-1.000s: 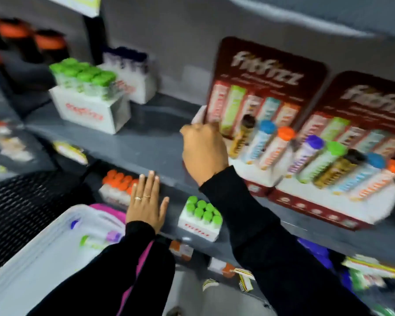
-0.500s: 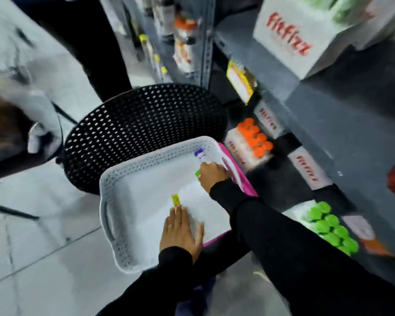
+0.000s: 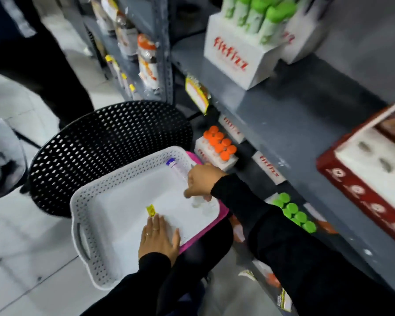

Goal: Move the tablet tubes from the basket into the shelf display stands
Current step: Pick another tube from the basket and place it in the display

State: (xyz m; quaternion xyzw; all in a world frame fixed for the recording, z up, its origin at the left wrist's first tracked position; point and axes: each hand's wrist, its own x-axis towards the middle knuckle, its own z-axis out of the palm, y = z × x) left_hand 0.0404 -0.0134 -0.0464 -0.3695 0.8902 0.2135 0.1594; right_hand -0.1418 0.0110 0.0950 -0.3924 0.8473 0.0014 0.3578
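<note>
Reaching back down from the shelf, we now have our right hand (image 3: 202, 180) in the far right corner of the white basket (image 3: 96, 201), fingers curled over a tube we cannot clearly make out, so whether it grips is unclear. One purple-capped tablet tube (image 3: 177, 167) lies at the far edge; our left hand (image 3: 159, 240) rests flat and released on the near rim beside one yellow scrap (image 3: 151, 210)

Right hand (image 3: 201, 181) in basket (image 3: 96, 201); left hand (image 3: 159, 240) flat
</note>
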